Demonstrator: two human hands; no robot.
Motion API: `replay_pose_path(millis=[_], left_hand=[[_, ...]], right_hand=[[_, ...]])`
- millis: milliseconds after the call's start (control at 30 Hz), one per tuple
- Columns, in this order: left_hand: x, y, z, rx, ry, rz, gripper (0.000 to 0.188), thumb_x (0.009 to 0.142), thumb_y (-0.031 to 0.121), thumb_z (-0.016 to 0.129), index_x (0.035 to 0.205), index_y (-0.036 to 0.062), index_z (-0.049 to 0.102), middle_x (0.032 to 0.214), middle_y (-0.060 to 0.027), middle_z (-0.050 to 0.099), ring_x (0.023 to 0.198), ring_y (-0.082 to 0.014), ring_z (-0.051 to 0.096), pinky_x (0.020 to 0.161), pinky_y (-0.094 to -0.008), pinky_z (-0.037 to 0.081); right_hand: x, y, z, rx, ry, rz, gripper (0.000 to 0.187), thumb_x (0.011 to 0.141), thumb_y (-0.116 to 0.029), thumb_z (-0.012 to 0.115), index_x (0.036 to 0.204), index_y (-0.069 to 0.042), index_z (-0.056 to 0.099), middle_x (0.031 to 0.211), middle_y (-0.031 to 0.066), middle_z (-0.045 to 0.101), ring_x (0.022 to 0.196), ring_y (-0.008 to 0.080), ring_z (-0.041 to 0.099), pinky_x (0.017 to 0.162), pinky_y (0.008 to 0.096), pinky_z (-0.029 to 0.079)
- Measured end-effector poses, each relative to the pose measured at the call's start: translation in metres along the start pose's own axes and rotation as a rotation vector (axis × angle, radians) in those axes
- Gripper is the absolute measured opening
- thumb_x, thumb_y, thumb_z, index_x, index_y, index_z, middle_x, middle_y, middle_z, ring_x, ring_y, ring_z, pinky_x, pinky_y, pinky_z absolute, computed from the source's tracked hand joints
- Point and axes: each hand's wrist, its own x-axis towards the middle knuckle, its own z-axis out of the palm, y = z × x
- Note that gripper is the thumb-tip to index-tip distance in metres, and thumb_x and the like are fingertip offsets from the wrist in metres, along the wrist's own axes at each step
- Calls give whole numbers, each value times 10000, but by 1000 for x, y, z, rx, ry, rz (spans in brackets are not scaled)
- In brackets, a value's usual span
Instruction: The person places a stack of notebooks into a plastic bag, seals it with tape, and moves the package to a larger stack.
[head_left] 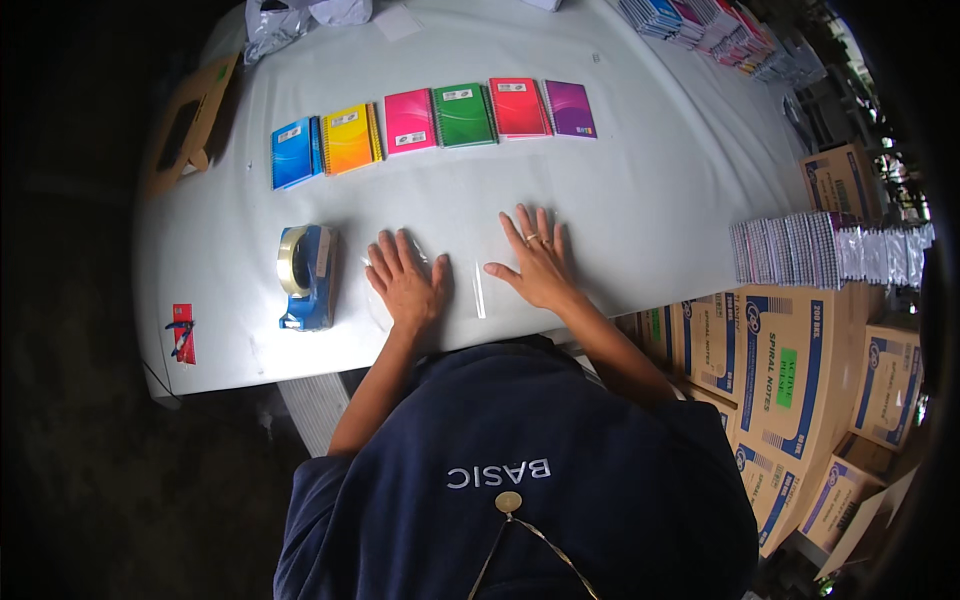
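My left hand (407,285) lies palm down on the white-covered table, fingers spread. My right hand (540,265), with a ring on one finger, rests flat the same way a little to the right. Between and under them is a thin transparent plastic piece (479,290), seen mostly by its glare; its outline is hard to make out. Beyond the hands stands a row of spiral notebooks: blue (293,155), yellow (347,138), pink (409,121), green (463,115), red (519,107) and purple (570,108). Left of my left hand sits a blue tape dispenser (318,275) with a roll of clear tape.
A red card (184,345) with a small dark blue tool on it lies at the near left. Cardboard (208,110) stands at the left edge. Notebook stacks (700,25) fill the far right, another stacked row (785,250) the right edge. Cartons (790,380) are piled beside the table.
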Motion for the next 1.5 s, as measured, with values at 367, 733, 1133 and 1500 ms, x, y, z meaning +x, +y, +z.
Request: replay_pose_path(millis=[367, 733, 1133, 1500], left_hand=[[39, -94, -46, -790, 115, -108, 686, 948, 417, 469, 1389, -69, 272, 1426, -277, 308, 1345, -375, 285, 1106, -391, 213], [32, -43, -66, -312, -55, 316, 649, 889, 381, 567, 1405, 62, 337, 1459, -212, 285, 1361, -390, 234, 1101, -478, 201], [122, 50, -53, -506, -63, 364, 386, 865, 159, 610, 1220, 27, 533, 1177, -189, 569, 1073, -351, 539, 907, -393, 444], [227, 166, 42, -274, -72, 709, 500, 814, 199, 641, 1269, 52, 496, 1283, -155, 507, 1158, -322, 501, 945, -391, 443]], right_hand=[[-21, -4, 35, -141, 111, 75, 837, 813, -614, 523, 1460, -155, 253, 1537, 139, 109, 1412, 363, 38, 1082, 601, 29], [-33, -12, 29, -86, 51, 24, 802, 839, -592, 500, 1455, -137, 265, 1539, 154, 91, 1416, 365, 24, 1096, 573, 2], [163, 110, -49, 312, 608, 327, 289, 896, -160, 545, 1129, 0, 602, 1027, 214, 640, 964, 364, 610, 909, 381, 462], [206, 175, -85, 109, 242, 719, 376, 795, -279, 591, 1029, 16, 594, 1016, 209, 635, 935, 354, 617, 856, 428, 486]])
